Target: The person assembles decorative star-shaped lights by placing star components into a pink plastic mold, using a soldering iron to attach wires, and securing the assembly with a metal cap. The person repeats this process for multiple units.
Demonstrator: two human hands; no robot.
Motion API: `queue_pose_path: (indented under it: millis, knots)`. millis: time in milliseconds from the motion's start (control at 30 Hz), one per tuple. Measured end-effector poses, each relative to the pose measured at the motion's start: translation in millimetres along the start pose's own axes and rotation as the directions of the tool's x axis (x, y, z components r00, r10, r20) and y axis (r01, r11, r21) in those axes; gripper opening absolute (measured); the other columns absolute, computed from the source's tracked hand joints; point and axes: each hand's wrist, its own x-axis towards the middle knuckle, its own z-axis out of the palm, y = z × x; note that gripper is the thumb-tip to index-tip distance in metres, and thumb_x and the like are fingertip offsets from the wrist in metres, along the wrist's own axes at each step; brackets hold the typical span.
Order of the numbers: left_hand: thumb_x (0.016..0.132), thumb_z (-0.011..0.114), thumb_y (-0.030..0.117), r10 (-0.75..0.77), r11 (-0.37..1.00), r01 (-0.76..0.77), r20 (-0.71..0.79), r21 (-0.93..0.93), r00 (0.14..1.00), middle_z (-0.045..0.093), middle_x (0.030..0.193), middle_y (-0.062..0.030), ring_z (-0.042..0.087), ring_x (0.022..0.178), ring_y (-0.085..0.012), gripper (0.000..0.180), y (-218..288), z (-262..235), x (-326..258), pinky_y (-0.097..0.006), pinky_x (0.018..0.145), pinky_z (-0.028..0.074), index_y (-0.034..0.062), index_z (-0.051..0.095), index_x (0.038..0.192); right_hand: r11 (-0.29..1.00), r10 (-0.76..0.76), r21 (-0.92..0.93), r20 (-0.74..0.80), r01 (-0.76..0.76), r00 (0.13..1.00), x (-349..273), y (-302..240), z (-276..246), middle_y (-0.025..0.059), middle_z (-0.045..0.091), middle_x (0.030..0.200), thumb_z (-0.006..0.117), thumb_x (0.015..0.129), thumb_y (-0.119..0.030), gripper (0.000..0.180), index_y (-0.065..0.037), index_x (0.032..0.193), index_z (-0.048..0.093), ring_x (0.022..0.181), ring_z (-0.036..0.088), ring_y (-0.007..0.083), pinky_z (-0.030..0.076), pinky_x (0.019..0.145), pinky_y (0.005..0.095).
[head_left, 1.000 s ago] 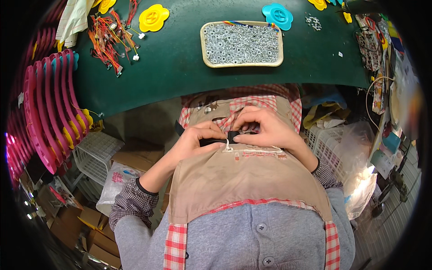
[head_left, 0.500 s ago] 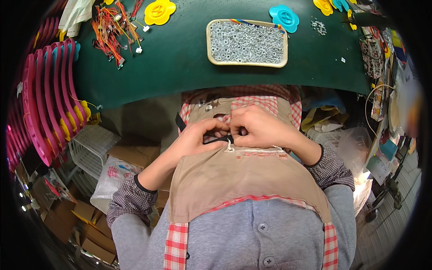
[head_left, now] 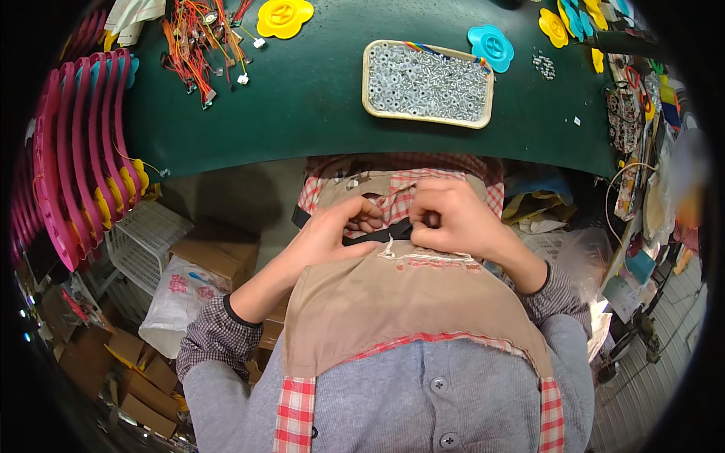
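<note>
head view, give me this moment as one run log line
left hand: at black strap | right hand: curled at strap | grip: unclear, both | tan apron: worn | parts tray: on green table

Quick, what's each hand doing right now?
Left hand: loosely curled; can't tell if it's gripping.
Right hand: closed on the black strap.
</note>
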Motion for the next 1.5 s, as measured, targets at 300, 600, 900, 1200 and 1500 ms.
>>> queue_pose_path:
  millis: [300,600,900,1200,1500]
  knots:
    - [0.084,0.080,0.010,0.140,0.960,-0.148,0.049,0.239,0.989,0.070,0.099,-0.0103,0.071,0.088,-0.0247,0.027,3.2,-9.1,8.2,-0.037,0.077,0.057,0.0026,0.069,0.108,0.998,-0.017,0.064,-0.066,0.021,0.998,0.6,3.9,17.7,0.0099,0.066,0.089,0.073,0.082,-0.016,0.018,-0.002,0.092,0.077,0.077,0.066,0.0254,0.053,0.067,0.0392]
    - [0.089,0.081,0.018,0.249,0.874,-0.262,0.087,0.410,0.965,0.068,0.095,-0.0121,0.069,0.092,-0.0294,0.026,4.8,-8.6,14.2,-0.037,0.079,0.055,-0.0010,0.072,0.105,0.958,0.114,0.288,-0.342,-0.012,0.933,-24.2,5.2,31.1,0.0093,0.064,0.087,0.075,0.088,-0.010,0.011,-0.001,0.094,0.076,0.076,0.065,0.0231,0.052,0.068,0.0353]
    - [0.084,0.085,0.021,0.157,0.931,-0.236,0.280,0.277,0.947,0.066,0.103,-0.0133,0.067,0.093,-0.0251,0.041,10.3,-7.8,42.1,-0.036,0.082,0.055,-0.0032,0.070,0.113,0.992,0.121,0.019,0.066,-0.122,0.990,-35.2,15.5,-6.8,0.0158,0.069,0.110,0.078,0.083,-0.042,0.050,-0.003,0.116,0.075,0.108,0.068,0.0331,0.054,0.094,0.0425]
    - [0.074,0.084,0.025,0.169,0.839,-0.367,0.449,0.402,0.878,0.068,0.087,-0.0173,0.066,0.079,-0.0316,0.042,19.0,-2.5,75.8,-0.042,0.074,0.054,-0.0054,0.068,0.097,0.987,0.161,-0.053,0.178,-0.154,0.971,-21.9,13.5,-9.9,0.0148,0.064,0.100,0.077,0.074,-0.036,0.047,-0.003,0.106,0.075,0.097,0.066,0.0325,0.053,0.084,0.0429]
    - [0.074,0.088,0.021,0.184,0.963,-0.227,0.258,0.147,0.948,0.056,0.091,-0.0081,0.054,0.077,-0.0199,0.047,-2.1,3.7,62.4,-0.035,0.069,0.049,-0.0008,0.061,0.106,0.970,0.138,0.201,0.002,-0.136,0.990,-31.8,21.5,3.2,0.0103,0.060,0.101,0.079,0.076,-0.027,0.035,-0.003,0.100,0.074,0.097,0.061,0.0259,0.051,0.083,0.0382]
